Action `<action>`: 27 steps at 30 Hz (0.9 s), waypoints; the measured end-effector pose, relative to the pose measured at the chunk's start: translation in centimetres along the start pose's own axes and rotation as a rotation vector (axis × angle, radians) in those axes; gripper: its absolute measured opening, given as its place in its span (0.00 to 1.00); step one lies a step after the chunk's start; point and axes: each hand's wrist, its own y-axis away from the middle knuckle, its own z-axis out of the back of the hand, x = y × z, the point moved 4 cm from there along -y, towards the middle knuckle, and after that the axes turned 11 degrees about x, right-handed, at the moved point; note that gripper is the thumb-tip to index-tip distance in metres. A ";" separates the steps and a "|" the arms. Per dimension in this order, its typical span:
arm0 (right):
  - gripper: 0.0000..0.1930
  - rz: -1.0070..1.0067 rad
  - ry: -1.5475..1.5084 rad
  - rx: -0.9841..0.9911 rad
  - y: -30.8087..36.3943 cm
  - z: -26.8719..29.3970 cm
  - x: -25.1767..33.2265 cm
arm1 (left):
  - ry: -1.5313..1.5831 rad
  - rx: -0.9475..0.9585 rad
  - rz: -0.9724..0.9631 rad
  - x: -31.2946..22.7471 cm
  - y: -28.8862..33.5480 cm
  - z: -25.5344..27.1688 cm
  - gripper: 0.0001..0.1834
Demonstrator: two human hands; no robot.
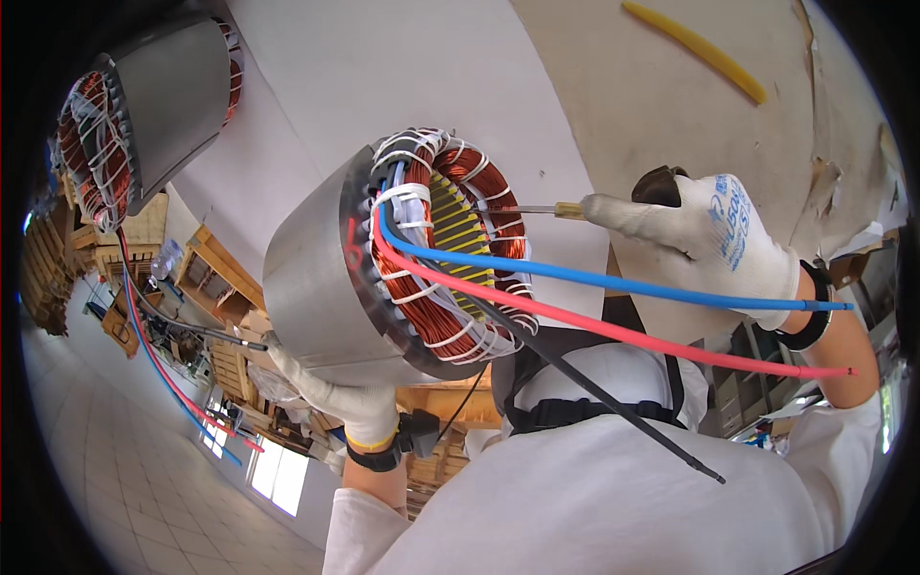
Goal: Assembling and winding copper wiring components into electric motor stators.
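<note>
A motor stator [321, 259] with a grey metal shell lies on its side on the pale work surface. Copper windings [494, 182], laced with white cord, ring its right end, and yellow strips line the bore. Blue [575, 276], red [575, 311] and black [613, 398] sleeved leads run out of it to the right. My gloved right hand [704, 225] is closed round a thin-shafted hand tool [537, 209], its tip at the windings by the bore. My gloved left hand [340, 398] lies against the stator's lower left side, fingers stretched out.
A second stator [172, 101] sits at the upper left, its blue and red leads [158, 359] hanging over the edge. A curved yellow strip [700, 48] lies at the upper right. Wooden pallets and crates [220, 278] stand on the tiled floor [125, 460].
</note>
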 end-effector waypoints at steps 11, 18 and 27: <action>0.19 -0.192 0.259 -0.476 5.1 3.5 -2.5 | 0.557 -0.046 0.432 0.2 -2.3 0.0 0.29; 0.29 0.018 -0.136 -0.372 -0.4 -5.1 8.2 | 1.297 -0.161 0.638 2.3 -0.2 -4.0 0.41; 0.16 -0.079 -0.314 -0.496 -0.1 -6.3 9.7 | 1.267 0.080 0.643 -0.2 2.3 -2.1 0.37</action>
